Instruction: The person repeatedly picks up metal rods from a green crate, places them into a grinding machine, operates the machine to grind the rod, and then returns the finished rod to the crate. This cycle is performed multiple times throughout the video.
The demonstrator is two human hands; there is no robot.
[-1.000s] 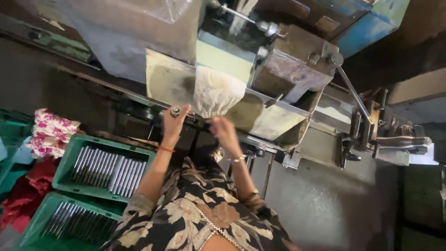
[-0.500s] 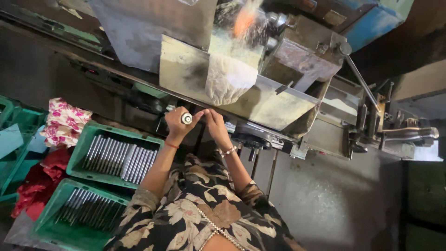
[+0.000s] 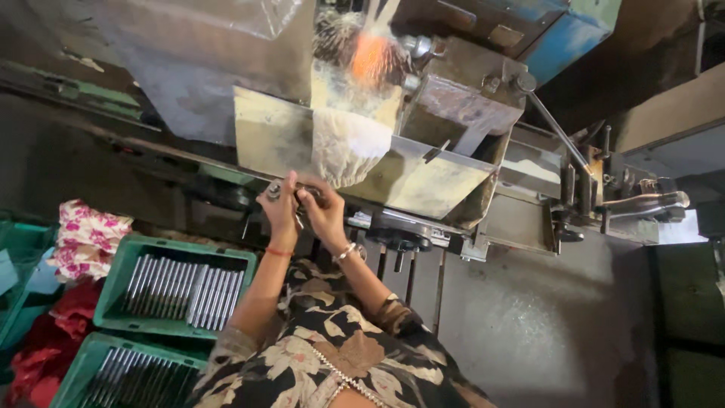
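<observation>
Below the sparking grinder [image 3: 370, 57], left hand [image 3: 281, 211] and right hand [image 3: 325, 215] each grip 1 metal rod [image 3: 291, 189], lying crosswise.

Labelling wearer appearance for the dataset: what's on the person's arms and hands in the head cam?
Bare hands, no gloves. Left hand has an orange thread band at the wrist; right hand a pale metallic bangle. Both forearms bare, with dark sleeves in a cream and tan floral print ending near the elbows.
</observation>
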